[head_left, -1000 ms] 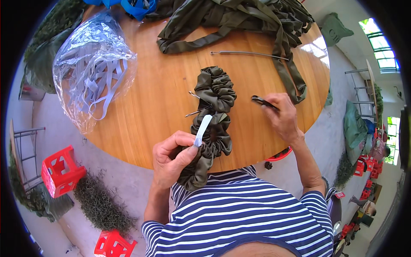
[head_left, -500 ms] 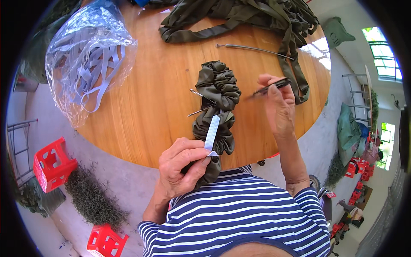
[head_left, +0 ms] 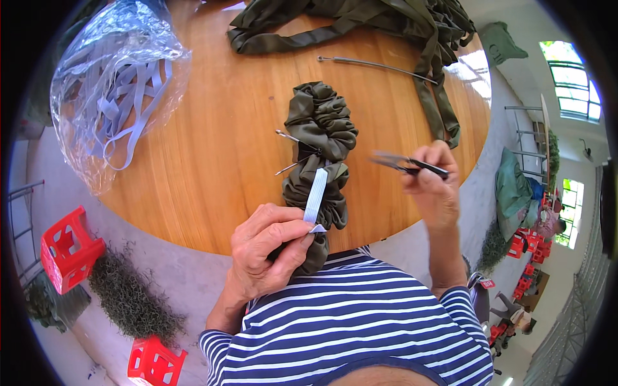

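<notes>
My left hand (head_left: 270, 244) pinches the lower end of a white elastic band (head_left: 315, 196) and the dark green gathered fabric (head_left: 320, 122) beneath it, at the table's near edge. The fabric is scrunched into a ruffled strip reaching away from me. From its left side sticks a thin two-pronged metal piece (head_left: 288, 135); its middle is hidden in the folds. Off to the right, above the table, my right hand (head_left: 434, 186) is closed around black-handled thread snips (head_left: 412, 166). Their slightly blurred blades point left toward the fabric, apart from it.
The round wooden table (head_left: 212, 161) bears a clear plastic bag (head_left: 122, 83) of pale elastic at left and a pile of green fabric strips (head_left: 386, 26) at the far side. A thin metal rod (head_left: 373, 67) lies near them. Red stools (head_left: 69, 251) stand on the floor.
My right hand has moved right and slightly down with the snips, whose blades now show apart. My left hand keeps its pinch on the elastic and fabric. The whole view has shifted a little.
</notes>
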Available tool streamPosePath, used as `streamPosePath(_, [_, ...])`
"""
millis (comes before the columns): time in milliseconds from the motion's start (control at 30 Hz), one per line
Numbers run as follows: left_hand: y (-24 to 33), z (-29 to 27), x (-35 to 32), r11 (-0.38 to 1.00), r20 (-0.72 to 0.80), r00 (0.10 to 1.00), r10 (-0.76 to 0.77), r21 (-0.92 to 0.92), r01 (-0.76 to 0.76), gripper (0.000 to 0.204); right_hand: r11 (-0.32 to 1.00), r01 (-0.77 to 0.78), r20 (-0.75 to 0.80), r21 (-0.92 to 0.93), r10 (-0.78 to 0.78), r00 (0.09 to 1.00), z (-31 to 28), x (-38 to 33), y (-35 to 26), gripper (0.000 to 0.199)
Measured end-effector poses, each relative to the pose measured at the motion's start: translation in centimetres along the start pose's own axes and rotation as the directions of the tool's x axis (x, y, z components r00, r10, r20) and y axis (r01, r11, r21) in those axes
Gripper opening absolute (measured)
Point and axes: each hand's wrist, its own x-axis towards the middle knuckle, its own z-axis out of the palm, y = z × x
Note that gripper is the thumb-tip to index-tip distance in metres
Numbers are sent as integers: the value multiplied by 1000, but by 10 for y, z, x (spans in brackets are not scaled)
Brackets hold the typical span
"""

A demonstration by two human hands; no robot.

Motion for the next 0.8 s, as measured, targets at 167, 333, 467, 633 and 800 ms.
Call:
streamPosePath(167, [6, 0, 1, 999, 34, 999, -24, 44, 22, 16, 872, -24, 34, -489, 47, 998, 35, 9, 25, 19])
streamPosePath(333, [7, 2, -1, 996, 30, 999, -31, 85, 28, 18, 608, 9, 135, -794, 162, 978, 39, 9, 2, 30])
streamPosePath(467, [5, 5, -2, 995, 1, 1000, 12, 95, -12, 21, 421, 51, 179, -906, 269, 946, 40, 14, -5, 30])
streamPosePath(633, [3, 3, -1, 996, 10, 999, 30, 81, -31, 22, 577, 177, 273, -798, 84, 958, 22, 7, -1, 23])
streamPosePath(800, [2, 3, -2, 997, 9, 1000, 24, 78, -25, 22, 662, -159, 255, -733, 483, 837, 27, -13, -11, 33])
